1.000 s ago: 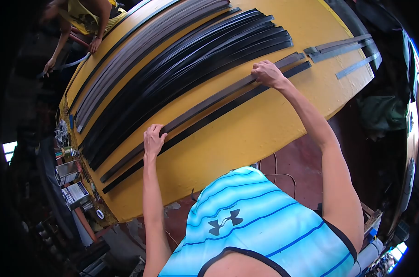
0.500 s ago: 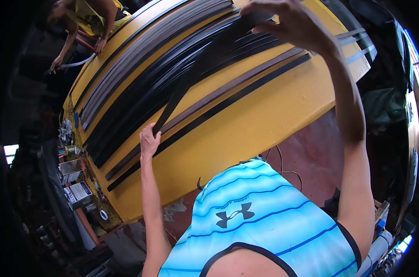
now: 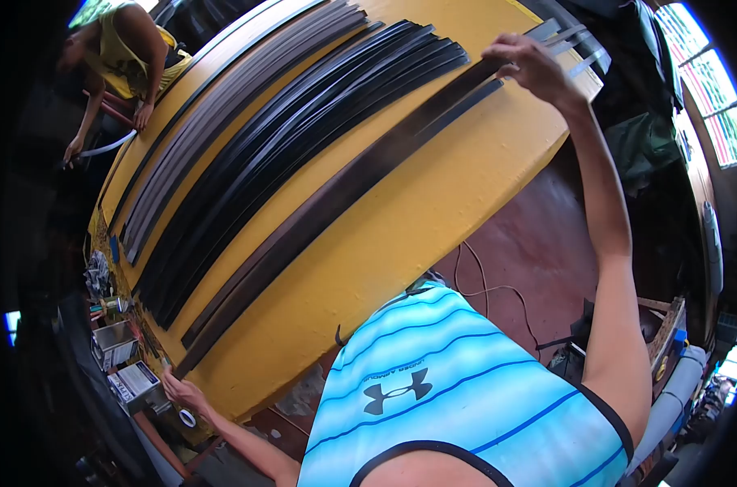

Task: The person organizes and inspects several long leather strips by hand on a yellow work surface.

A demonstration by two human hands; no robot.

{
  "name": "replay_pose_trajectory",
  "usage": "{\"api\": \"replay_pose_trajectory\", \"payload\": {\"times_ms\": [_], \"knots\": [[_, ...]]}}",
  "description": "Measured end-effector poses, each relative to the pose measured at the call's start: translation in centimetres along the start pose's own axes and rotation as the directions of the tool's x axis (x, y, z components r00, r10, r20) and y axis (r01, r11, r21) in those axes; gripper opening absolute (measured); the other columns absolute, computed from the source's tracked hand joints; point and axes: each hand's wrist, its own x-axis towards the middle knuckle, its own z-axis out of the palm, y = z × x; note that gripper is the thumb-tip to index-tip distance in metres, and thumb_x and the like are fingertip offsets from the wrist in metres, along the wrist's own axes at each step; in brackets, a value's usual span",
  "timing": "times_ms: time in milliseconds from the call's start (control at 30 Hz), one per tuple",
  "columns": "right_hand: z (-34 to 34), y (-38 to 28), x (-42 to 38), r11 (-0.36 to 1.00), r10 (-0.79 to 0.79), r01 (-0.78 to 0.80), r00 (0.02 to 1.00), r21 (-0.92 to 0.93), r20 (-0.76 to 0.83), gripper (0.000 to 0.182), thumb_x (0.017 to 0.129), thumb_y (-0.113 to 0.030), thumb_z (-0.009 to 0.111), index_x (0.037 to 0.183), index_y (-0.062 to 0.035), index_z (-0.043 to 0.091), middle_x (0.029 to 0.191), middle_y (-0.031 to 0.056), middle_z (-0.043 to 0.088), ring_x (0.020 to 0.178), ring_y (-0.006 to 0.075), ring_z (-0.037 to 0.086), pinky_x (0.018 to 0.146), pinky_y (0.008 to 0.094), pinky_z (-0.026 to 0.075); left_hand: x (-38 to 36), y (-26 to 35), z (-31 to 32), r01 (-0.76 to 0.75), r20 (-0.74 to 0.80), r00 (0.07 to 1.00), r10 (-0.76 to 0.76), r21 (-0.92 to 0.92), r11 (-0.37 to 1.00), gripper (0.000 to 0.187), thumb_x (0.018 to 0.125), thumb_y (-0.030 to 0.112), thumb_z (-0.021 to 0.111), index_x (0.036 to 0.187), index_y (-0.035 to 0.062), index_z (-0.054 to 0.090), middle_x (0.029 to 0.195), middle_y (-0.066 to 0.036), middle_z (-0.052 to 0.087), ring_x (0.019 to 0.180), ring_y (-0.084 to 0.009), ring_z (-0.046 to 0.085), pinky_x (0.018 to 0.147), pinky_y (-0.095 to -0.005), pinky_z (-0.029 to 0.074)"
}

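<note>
A long dark brown strip (image 3: 336, 191), which looks like leather or rubber, stretches between my two hands over the yellow table (image 3: 433, 219). My left hand (image 3: 190, 394) is closed on its near-left end by the table's edge. At the far right, my right hand (image 3: 534, 70) pinches the other end. The held strip overlaps the strips lying beneath it, and part of a black strip (image 3: 466, 105) shows along its right side. Just beyond lies a wide bundle of black strips (image 3: 283, 154).
Farther back lie grey-brown strips (image 3: 222, 105). Metal cans (image 3: 135, 381) and a tape roll (image 3: 187, 417) stand by the left edge. At the upper left another person (image 3: 133, 49) holds a pale strip (image 3: 109, 148). A cord (image 3: 498, 288) crosses the red floor.
The held strip has come down from a raised slant to lie low over the strips. My left hand moved down and left to its end; my right hand moved slightly right and lower.
</note>
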Motion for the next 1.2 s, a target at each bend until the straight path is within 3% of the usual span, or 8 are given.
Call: {"api": "replay_pose_trajectory", "payload": {"times_ms": [133, 167, 267, 333, 533, 800, 1067, 1200], "knots": [[7.8, 0.7, -4.9, 0.983, 0.17, -0.184, 0.946, 0.025, 0.276, 0.038, 0.076, -0.003, 0.077, 0.114, -0.0107, 0.075, 0.11, 0.0084, 0.069, 0.107, 0.0312, 0.064, 0.092, 0.0393, 0.053, -5.0, 3.7, 2.4, -0.005, 0.214, 0.977, 0.001, 0.019, 1.0, 0.035, 0.095, 0.007, 0.043, 0.125, 0.0081, 0.061, 0.122, -0.014, 0.066, 0.117, -0.0342, 0.061, 0.094, -0.0483, 0.047], [10.3, 1.1, -6.3, 0.957, 0.278, -0.288, 0.883, -0.032, 0.377, 0.05, 0.076, -0.005, 0.078, 0.125, -0.0143, 0.071, 0.121, 0.009, 0.069, 0.112, 0.0296, 0.063, 0.095, 0.0395, 0.052, -6.2, 4.9, 4.1, 0.034, 0.306, 0.952, -0.025, -0.026, 0.999, 0.035, 0.096, 0.009, 0.043, 0.126, 0.0088, 0.06, 0.123, -0.014, 0.066, 0.118, -0.0334, 0.061, 0.096, -0.0484, 0.046], [16.6, -0.3, -11.0, 0.904, 0.406, -0.32, 0.851, -0.284, 0.333, 0.064, 0.079, -0.009, 0.079, 0.14, -0.0173, 0.061, 0.138, 0.0139, 0.061, 0.122, 0.0304, 0.061, 0.101, 0.0414, 0.05, -9.3, 8.9, 6.5, 0.011, 0.496, 0.867, 0.043, -0.106, 0.994, 0.033, 0.096, 0.01, 0.045, 0.126, 0.0097, 0.059, 0.124, -0.012, 0.064, 0.121, -0.0322, 0.058, 0.098, -0.0492, 0.045], [19.2, -3.3, -12.8, 0.786, 0.609, -0.569, 0.646, -0.242, 0.46, 0.067, 0.091, -0.026, 0.073, 0.151, -0.0193, 0.047, 0.155, 0.0162, 0.045, 0.128, 0.032, 0.058, 0.107, 0.0478, 0.046, -10.5, 9.8, 7.1, 0.018, 0.428, 0.903, 0.037, -0.125, 0.992, 0.037, 0.089, 0.004, 0.051, 0.125, 0.0091, 0.059, 0.123, -0.014, 0.062, 0.119, -0.0356, 0.057, 0.096, -0.05, 0.046], [23.5, -8.3, -16.1, 0.743, 0.629, -0.655, 0.615, -0.136, 0.476, 0.07, 0.099, -0.053, 0.055, 0.159, -0.0218, 0.035, 0.166, 0.0167, 0.024, 0.149, 0.0367, 0.033, 0.12, 0.056, 0.029, -8.7, 9.2, 6.5, 0.06, 0.528, 0.848, 0.038, -0.168, 0.984, 0.041, 0.083, -0.001, 0.058, 0.122, 0.0081, 0.061, 0.119, -0.015, 0.06, 0.114, -0.0379, 0.058, 0.093, -0.0503, 0.048], [24.1, -6.2, -17.1, 0.678, 0.702, -0.729, 0.602, -0.098, 0.382, 0.071, 0.099, -0.052, 0.056, 0.159, -0.0215, 0.033, 0.167, 0.0122, 0.024, 0.15, 0.0352, 0.031, 0.122, 0.0551, 0.025, -7.1, 11.9, 5.4, 0.038, 0.486, 0.859, 0.161, -0.374, 0.927, 0.043, 0.081, -0.002, 0.064, 0.124, 0.0046, 0.062, 0.115, -0.018, 0.06, 0.111, -0.0397, 0.056, 0.096, -0.0506, 0.046], [23.6, 3.3, -18.7, 0.659, 0.695, -0.745, 0.657, 0.107, 0.292, 0.064, 0.098, -0.041, 0.062, 0.153, -0.0123, 0.044, 0.161, 0.0129, 0.039, 0.142, 0.0334, 0.044, 0.12, 0.0507, 0.03, -8.9, 16.5, 7.6, 0.06, 0.457, 0.889, -0.017, -0.081, 0.995, 0.046, 0.081, -0.001, 0.066, 0.126, 0.0067, 0.065, 0.124, -0.016, 0.063, 0.118, -0.037, 0.055, 0.098, -0.0514, 0.046], [24.2, 13.8, -21.0, 0.468, 0.873, -0.879, 0.475, 0.087, 0.107, 0.06, 0.098, -0.036, 0.062, 0.15, -0.0087, 0.047, 0.161, 0.0117, 0.039, 0.141, 0.0338, 0.044, 0.12, 0.0497, 0.03, -7.5, 25.0, 4.9, 0.14, 0.45, 0.88, -0.15, 0.056, 0.989, 0.043, 0.086, 0.004, 0.066, 0.128, 0.0082, 0.064, 0.135, -0.014, 0.059, 0.124, -0.0359, 0.054, 0.098, -0.0533, 0.045]]}}
